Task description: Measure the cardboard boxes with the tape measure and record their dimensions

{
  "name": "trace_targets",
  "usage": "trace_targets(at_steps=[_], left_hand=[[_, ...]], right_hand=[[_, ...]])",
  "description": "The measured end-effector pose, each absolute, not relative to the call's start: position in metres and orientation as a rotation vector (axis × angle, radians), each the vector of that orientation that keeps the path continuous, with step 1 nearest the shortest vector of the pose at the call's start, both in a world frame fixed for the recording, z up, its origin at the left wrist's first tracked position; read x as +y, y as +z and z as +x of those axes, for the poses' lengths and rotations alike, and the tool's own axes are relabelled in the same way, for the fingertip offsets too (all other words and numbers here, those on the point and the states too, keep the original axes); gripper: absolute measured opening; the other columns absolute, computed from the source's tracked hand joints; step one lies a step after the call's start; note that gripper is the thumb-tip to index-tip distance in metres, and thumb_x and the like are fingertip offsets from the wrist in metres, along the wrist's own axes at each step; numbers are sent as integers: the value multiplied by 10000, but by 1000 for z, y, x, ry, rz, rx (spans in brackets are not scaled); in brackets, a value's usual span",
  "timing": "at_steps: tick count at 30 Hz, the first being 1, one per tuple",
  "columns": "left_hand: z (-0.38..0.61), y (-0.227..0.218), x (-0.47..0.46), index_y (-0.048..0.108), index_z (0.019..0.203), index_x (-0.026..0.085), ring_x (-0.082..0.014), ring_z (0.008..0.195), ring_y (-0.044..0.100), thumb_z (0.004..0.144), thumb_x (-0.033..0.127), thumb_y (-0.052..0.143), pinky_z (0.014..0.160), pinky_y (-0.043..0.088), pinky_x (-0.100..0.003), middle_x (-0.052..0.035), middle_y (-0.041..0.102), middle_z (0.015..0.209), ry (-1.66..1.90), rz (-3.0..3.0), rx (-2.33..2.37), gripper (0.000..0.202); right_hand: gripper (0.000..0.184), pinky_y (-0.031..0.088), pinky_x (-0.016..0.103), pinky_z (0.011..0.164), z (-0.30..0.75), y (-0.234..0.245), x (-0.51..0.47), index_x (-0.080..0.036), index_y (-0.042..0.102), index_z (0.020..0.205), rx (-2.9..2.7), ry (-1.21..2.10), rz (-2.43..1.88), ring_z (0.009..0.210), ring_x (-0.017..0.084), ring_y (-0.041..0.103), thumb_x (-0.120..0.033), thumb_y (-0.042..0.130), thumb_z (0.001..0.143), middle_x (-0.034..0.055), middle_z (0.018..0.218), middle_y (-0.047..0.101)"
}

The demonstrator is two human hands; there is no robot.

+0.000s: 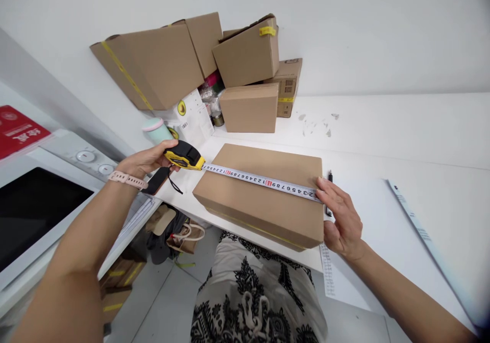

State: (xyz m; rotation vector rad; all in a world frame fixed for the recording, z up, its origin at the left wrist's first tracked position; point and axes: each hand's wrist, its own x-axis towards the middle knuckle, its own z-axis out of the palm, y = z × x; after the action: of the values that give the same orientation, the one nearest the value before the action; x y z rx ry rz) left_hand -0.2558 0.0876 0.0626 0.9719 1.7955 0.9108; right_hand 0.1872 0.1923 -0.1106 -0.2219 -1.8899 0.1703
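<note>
A closed cardboard box (245, 200) lies on the white table in front of me. My left hand (161, 154) grips a yellow and black tape measure (184, 155) just past the box's left end, its black strap hanging down. The pulled-out metal blade (248, 176) runs lengthwise across the box top. At the right end, the fingers of my right hand (342, 215) press the blade's end against the box edge, with the thumb lower at the box's side. A black pen (329, 179) lies behind that hand.
Several cardboard boxes (248, 52) are stacked against the wall. A mint-green cup (156, 130) and a white printed box (193, 116) stand at back left. A microwave (42, 205) is on my left. White paper (367, 220) lies at right, beside a long pale strip (417, 225).
</note>
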Motion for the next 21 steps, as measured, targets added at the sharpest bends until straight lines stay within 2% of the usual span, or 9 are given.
trace_targets(at_steps=[4, 8, 12, 16, 19, 21], left_hand=[[-258, 63, 88, 650, 971, 100, -156, 668, 579, 1010, 433, 452, 684, 489, -284, 21, 739, 716, 923, 948, 1828, 389], [-254, 63, 89, 635, 915, 98, -155, 649, 569, 1011, 434, 448, 683, 476, -285, 11, 731, 691, 910, 936, 1832, 396], [-243, 64, 83, 605, 873, 128, -141, 631, 548, 982, 433, 478, 675, 457, -270, 25, 702, 659, 973, 960, 1851, 348], [-217, 78, 62, 603, 918, 172, -150, 642, 551, 838, 500, 620, 650, 443, -267, 32, 678, 676, 1100, 1029, 1867, 338], [-191, 99, 31, 643, 1043, 235, -184, 664, 572, 701, 585, 691, 626, 444, -291, 6, 689, 760, 1123, 1082, 1850, 492], [-175, 108, 8, 685, 1072, 302, -229, 747, 620, 651, 648, 691, 661, 477, -330, -16, 724, 888, 1095, 1117, 1866, 545]], right_hand=[[567, 530, 584, 1020, 188, -111, 192, -219, 447, 1542, -1896, 172, -242, 1381, 344, 519, -301, 429, 981, 99, 1565, 486], [559, 537, 586, 1014, 188, -112, 193, -236, 459, 1534, -1886, 177, -243, 1370, 338, 534, -310, 430, 980, 91, 1555, 500], [556, 552, 578, 996, 186, -112, 195, -273, 485, 1511, -1866, 182, -265, 1341, 323, 568, -245, 490, 956, 86, 1501, 563], [471, 591, 528, 915, 190, -106, 198, -290, 609, 1385, -1772, 206, -321, 1183, 300, 681, -171, 571, 931, 98, 1291, 715], [315, 600, 516, 853, 203, -92, 201, -273, 679, 1258, -1696, 295, -422, 1063, 302, 725, -307, 592, 958, 107, 1166, 757], [326, 591, 524, 867, 213, -78, 202, -266, 665, 1250, -1681, 403, -472, 1068, 303, 719, -414, 547, 984, 117, 1191, 745]])
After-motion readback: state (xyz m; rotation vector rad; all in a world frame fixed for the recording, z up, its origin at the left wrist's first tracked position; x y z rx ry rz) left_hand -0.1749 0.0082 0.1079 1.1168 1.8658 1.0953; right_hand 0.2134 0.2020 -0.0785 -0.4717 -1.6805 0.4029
